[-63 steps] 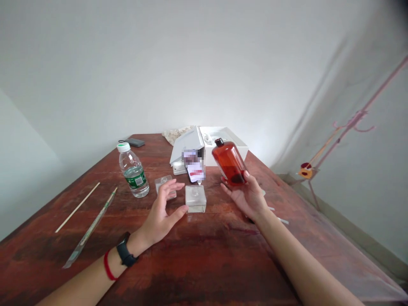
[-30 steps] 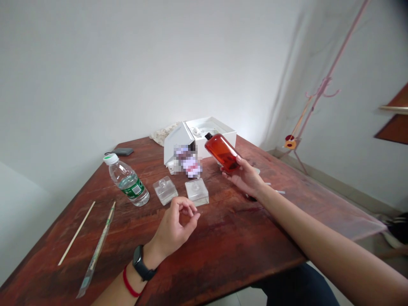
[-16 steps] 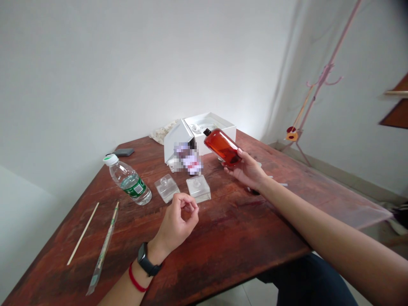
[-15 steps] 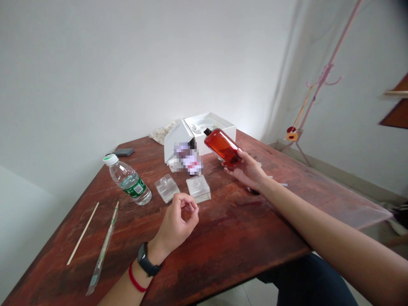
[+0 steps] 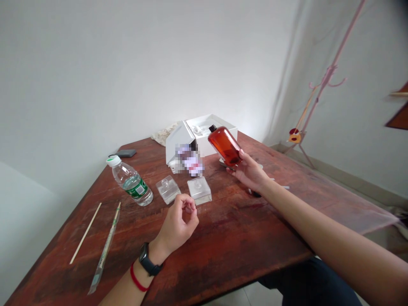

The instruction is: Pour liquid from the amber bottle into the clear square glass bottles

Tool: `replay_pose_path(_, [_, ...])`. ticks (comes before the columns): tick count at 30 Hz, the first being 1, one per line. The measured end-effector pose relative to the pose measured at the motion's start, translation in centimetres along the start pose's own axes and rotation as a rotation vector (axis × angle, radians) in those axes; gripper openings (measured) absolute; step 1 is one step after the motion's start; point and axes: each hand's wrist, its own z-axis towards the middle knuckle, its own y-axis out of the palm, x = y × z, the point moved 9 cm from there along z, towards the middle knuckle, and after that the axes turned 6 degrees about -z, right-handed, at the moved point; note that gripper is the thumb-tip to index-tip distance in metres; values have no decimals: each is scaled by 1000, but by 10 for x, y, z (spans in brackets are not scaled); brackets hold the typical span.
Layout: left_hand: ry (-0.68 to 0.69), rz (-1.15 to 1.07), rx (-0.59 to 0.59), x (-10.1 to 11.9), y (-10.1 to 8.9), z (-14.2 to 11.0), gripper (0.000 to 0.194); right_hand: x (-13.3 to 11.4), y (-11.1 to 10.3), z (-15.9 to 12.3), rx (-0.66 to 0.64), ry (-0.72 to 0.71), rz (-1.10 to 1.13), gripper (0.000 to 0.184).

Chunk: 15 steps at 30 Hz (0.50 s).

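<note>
In my right hand (image 5: 251, 173) is an amber bottle (image 5: 225, 146) with a black top, gripped near its base. It is raised above the table and tilted, its top pointing up and to the left; dark liquid shows low inside. My left hand (image 5: 181, 219) hovers over the front of the table, fingers curled in toward the thumb in a loose ring, and nothing shows in it. Just beyond that hand lie two clear square plastic pieces, a left one (image 5: 168, 189) and a right one (image 5: 199, 190).
A water bottle (image 5: 135, 185) with a green label stands to the left. Nearer are a bare chopstick (image 5: 85, 233) and wrapped chopsticks (image 5: 106, 248). An open white box (image 5: 212, 144) sits at the back, beside a blurred-out item (image 5: 191, 160). A dark flat device (image 5: 125, 153) lies back left.
The amber bottle has tipped slightly more upright and shifted a little to the right in the right hand. My left hand keeps nearly the same pose. The whole view has shifted slightly.
</note>
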Motion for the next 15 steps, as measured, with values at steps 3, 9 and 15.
replay_pose_path(3, [10, 10, 3, 3, -1, 0, 26, 2, -2, 1, 11, 8, -17, 37])
replay_pose_path(9, [12, 15, 6, 2, -2, 2, 23, 2, -1, 0, 7, 17, -31, 39])
replay_pose_path(15, [7, 34, 4, 4, -3, 3, 21, 3, 6, -4, -8, 32, -31, 33])
